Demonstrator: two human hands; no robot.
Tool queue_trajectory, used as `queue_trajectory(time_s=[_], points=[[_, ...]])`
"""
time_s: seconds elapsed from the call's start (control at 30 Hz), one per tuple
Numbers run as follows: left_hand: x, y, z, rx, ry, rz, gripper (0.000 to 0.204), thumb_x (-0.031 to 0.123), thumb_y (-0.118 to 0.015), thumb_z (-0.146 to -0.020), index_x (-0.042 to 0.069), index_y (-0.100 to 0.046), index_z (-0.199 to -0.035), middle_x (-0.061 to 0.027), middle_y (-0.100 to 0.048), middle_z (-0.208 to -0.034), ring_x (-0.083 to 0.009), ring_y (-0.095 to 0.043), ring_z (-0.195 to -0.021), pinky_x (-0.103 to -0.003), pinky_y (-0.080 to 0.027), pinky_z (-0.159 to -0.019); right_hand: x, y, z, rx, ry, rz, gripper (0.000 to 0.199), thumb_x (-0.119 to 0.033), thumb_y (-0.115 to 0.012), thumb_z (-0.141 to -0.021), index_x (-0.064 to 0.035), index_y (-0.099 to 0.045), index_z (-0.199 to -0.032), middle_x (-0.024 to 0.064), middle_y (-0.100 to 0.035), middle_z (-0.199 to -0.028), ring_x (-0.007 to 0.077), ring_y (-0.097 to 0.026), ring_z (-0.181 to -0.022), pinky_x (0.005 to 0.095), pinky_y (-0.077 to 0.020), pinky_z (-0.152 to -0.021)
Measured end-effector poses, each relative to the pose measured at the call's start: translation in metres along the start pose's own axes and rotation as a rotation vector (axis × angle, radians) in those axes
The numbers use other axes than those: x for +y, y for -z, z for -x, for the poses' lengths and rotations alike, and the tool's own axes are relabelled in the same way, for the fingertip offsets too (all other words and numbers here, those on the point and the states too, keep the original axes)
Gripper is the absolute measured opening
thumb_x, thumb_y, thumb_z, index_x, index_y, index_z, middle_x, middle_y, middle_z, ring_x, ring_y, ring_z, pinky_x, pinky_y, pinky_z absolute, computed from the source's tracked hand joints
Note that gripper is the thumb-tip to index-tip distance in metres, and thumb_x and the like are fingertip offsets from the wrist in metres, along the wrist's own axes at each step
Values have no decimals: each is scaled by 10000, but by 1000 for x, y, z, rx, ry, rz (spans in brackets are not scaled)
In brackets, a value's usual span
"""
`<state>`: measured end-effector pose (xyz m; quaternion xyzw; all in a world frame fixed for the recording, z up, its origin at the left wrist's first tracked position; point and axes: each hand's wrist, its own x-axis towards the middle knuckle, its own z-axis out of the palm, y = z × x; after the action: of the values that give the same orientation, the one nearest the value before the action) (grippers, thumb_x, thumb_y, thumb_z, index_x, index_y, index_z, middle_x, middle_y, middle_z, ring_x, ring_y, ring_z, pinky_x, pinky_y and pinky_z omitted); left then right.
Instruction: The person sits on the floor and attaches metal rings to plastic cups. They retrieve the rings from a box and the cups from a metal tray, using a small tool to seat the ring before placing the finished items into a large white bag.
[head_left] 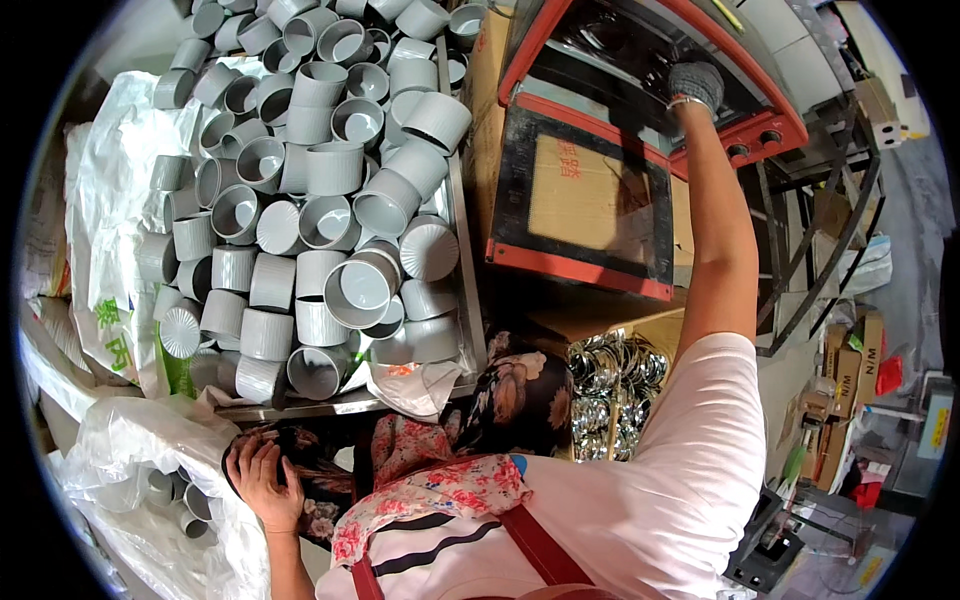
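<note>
My right hand (697,85), in a grey knit glove, reaches far up into the open red countertop oven (640,110), just above its dropped glass door (585,200). The glove is curled at the oven's inner edge, and what it grips is hidden. My bare left hand (265,482) is low at the left, fingers wrapped over a dark flowered bundle (300,455) below the edge of the metal table (300,408). A heap of grey ribbed cups (320,170) fills that table, left of the oven.
A clear plastic bag (150,470) holding a few grey cups lies beside my left hand. White sacks (110,200) line the left side. A box of shiny metal rings (610,365) sits under the oven door. A metal rack (830,230) and cartons (850,370) stand at the right.
</note>
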<state>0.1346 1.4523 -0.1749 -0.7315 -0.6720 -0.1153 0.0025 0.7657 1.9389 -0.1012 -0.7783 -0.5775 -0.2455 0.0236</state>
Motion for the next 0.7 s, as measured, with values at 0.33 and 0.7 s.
queue_trajectory(time_s=[0.33,0.7], points=[[3,-1,0,-12,26,-25,125,87,-591,-749,18,-620,-849,-81,-638,-922,-277,-554,-1052,-476,-304,-1019,6,-56,-21,-182,145,-266,732,-634,-516,-768,-169,-468,-1331,178,-449,-1353,340,-425,-1259,435,-334,-1035],[2,-1,-2,-21,37,-37,139,91,-595,-744,22,-627,-860,-80,-640,-924,-278,-556,-1050,-471,-313,-1014,9,-44,-13,-311,272,-158,654,-526,-449,-839,-134,-415,-1361,150,-414,-1392,335,-395,-1276,394,-338,-1036]])
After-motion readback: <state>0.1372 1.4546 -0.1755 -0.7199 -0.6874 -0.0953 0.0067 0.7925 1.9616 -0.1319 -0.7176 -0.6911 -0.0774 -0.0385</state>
